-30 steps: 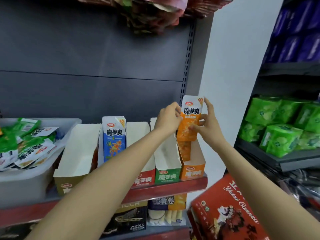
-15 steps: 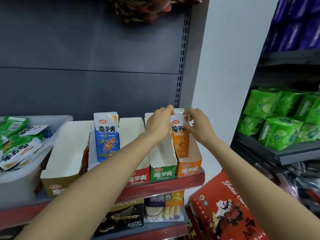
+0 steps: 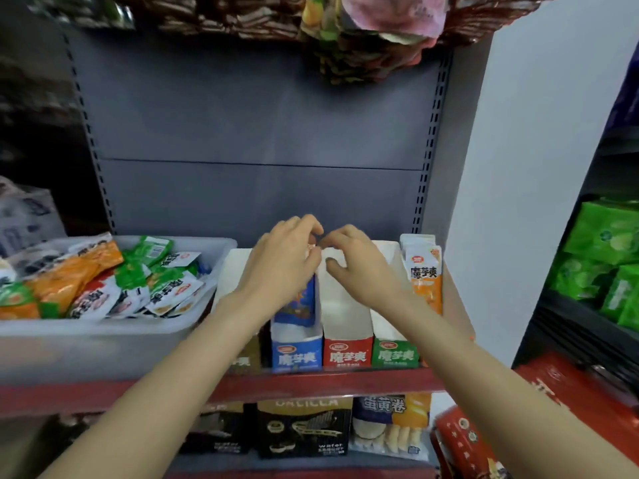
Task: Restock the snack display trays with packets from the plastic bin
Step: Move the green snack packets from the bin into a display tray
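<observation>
Both hands up over the row of display trays on the red shelf (image 3: 311, 383). Left hand (image 3: 283, 267) curled over the top of the blue packet (image 3: 301, 302) standing in the blue tray (image 3: 294, 354), fingertips pinching its upper edge. Right hand (image 3: 359, 262) hovering just beside, over the red tray (image 3: 347, 350), fingers loosely bent, apparently gripping nothing, though hard to tell for sure. Green tray (image 3: 394, 354) next along, then orange packets (image 3: 427, 274) standing upright at the far right end. Plastic bin (image 3: 103, 337) on the left of the shelf, heaped with mixed orange, green and red-and-white packets (image 3: 103, 281). Wafer boxes (image 3: 304, 430) on the shelf below.
</observation>
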Tool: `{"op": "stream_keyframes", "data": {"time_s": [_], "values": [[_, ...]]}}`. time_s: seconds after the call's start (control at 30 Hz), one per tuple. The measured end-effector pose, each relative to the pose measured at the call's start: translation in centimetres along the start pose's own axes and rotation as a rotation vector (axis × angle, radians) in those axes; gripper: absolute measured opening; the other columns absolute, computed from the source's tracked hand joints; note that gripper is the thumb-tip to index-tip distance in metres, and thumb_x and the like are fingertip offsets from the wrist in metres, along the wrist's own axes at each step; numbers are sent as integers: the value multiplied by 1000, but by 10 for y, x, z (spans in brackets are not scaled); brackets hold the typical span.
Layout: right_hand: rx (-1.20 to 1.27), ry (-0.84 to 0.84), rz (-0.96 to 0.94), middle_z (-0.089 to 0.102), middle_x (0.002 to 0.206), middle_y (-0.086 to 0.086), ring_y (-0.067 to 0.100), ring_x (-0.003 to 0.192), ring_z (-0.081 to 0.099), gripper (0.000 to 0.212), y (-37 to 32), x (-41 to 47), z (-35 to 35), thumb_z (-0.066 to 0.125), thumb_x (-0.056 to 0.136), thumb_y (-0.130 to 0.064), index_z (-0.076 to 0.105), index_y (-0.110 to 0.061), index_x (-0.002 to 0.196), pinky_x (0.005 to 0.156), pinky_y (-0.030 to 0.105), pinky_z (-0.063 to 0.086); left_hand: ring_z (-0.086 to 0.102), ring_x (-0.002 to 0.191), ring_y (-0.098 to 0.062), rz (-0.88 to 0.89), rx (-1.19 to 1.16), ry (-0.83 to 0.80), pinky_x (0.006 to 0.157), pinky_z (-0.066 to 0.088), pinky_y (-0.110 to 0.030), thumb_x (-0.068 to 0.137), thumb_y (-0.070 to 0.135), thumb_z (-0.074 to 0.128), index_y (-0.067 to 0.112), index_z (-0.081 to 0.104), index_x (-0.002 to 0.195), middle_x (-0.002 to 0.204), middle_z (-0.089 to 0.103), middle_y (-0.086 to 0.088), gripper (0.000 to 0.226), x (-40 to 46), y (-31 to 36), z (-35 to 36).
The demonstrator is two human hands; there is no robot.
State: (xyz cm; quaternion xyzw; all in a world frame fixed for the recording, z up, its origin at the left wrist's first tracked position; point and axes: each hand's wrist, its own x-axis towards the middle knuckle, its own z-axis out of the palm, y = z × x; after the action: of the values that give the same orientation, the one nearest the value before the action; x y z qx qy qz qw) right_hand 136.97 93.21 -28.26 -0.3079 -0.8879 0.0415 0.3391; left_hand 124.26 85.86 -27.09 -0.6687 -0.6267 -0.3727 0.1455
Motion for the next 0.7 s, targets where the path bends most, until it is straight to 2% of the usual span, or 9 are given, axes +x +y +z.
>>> {"op": "stream_keyframes", "data": {"time_s": [0.07, 0.17, 0.23, 0.3, 0.37, 0.5, 0.6, 0.7], "values": [[33, -31, -39, 52, 117, 4, 20, 113, 48, 28, -31, 13, 19, 54, 89, -11, 61, -15, 116, 84, 25, 36, 55, 96, -16, -83, -23, 25, 84, 47, -39, 88, 17, 56, 19, 54, 106, 97, 59, 7, 18, -13, -31, -26], [88, -95, -95, 53, 120, 8, 23, 114, 49, 30, -80, 34, 48, 54, 89, -13, 59, -13, 119, 93, 31, 39, 57, 90, -17, -230, -20, 87, 80, 48, -37, 87, 15, 57, 16, 56, 105, 92, 59, 5, 18, -34, -84, -64], [124, -166, -109, 51, 123, 11, 27, 115, 49, 33, -110, 47, 67, 54, 90, -14, 57, -11, 123, 93, 32, 37, 58, 91, -23, -343, 42, 86, 79, 47, -36, 86, 12, 60, 13, 56, 106, 95, 60, 0, 20, -48, -124, -87], [141, -265, -111, 49, 127, 13, 29, 118, 47, 40, -136, 60, 85, 57, 90, -18, 52, -9, 129, 93, 31, 36, 59, 98, -29, -469, 134, 28, 82, 45, -37, 84, 10, 62, 9, 57, 109, 103, 62, -9, 26, -63, -161, -109], [115, -363, -132, 47, 133, 15, 29, 124, 44, 49, -159, 71, 101, 60, 90, -24, 47, -8, 135, 97, 31, 32, 58, 105, -34, -507, 229, -46, 86, 43, -38, 83, 11, 64, 6, 60, 111, 111, 63, -17, 29, -74, -190, -127], [82, -486, -155, 45, 142, 14, 29, 129, 42, 54, -193, 86, 121, 60, 91, -25, 42, -6, 138, 99, 30, 31, 51, 119, -33, -605, 304, -199, 95, 38, -33, 86, 18, 64, -1, 54, 125, 128, 55, -21, 45, -84, -221, -150], [78, -578, -152, 40, 147, 10, 27, 132, 40, 64, -204, 94, 134, 61, 90, -31, 32, -13, 145, 104, 32, 33, 54, 113, -31, -684, 380, -388, 82, 39, -30, 89, 31, 61, -2, 56, 117, 124, 58, -19, 43, -84, -227, -157], [23, -649, -160, 38, 149, 6, 26, 134, 38, 67, -210, 98, 145, 60, 90, -37, 29, -17, 147, 105, 31, 32, 55, 109, -32, -704, 375, -444, 76, 38, -32, 90, 34, 59, -2, 60, 111, 118, 61, -20, 42, -82, -231, -158]]}}
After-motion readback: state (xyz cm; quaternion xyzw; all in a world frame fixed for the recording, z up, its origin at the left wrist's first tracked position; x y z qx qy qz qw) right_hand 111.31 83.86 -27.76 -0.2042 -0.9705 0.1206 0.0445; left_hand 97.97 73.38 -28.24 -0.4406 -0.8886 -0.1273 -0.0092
